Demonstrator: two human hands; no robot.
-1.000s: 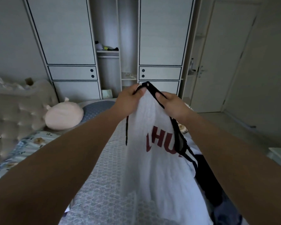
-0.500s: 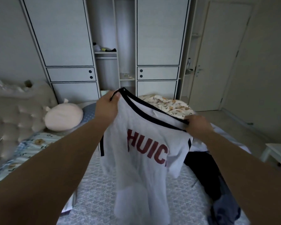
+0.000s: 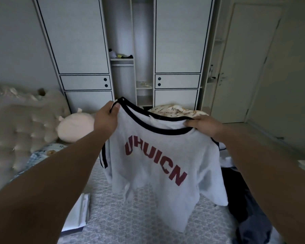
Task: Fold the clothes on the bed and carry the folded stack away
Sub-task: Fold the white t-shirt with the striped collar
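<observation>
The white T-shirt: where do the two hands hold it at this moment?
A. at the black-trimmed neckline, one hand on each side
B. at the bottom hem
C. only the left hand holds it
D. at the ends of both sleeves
A: the left hand and the right hand each grip the black neckline of the white T-shirt, which hangs spread above the bed.

I'm in a home bedroom: a bed (image 3: 139, 217) with tufted headboard (image 3: 16, 131), a tall white wardrobe (image 3: 123, 50), a closed door (image 3: 245, 67).
</observation>
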